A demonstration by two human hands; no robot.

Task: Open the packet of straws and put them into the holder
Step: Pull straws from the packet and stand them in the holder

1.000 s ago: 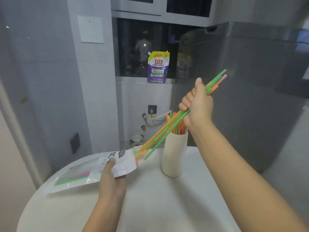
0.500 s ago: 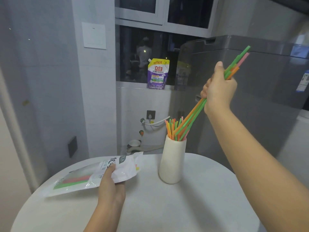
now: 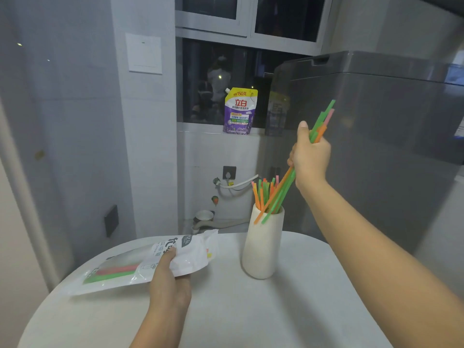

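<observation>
My right hand (image 3: 310,156) is closed around a bunch of green, orange and pink straws (image 3: 280,190), held slanted. Their lower ends lie across the front of the rim of the cream holder (image 3: 262,249); I cannot tell whether they are inside it. The holder stands upright on the round white table (image 3: 251,315) with several straws standing in it. My left hand (image 3: 169,282) grips the opened white straw packet (image 3: 140,266), which lies on the table to the left. Red and green straws show through its clear window.
A large grey appliance (image 3: 376,146) stands right behind the table at the right. A purple and yellow detergent pouch (image 3: 239,111) sits on the window sill. Pipes and a wall socket are on the wall below the sill.
My right hand has drawn the bunch of straws out of the packet, lifted it to the right, then lowered it toward the holder. The left hand stays on the packet.
</observation>
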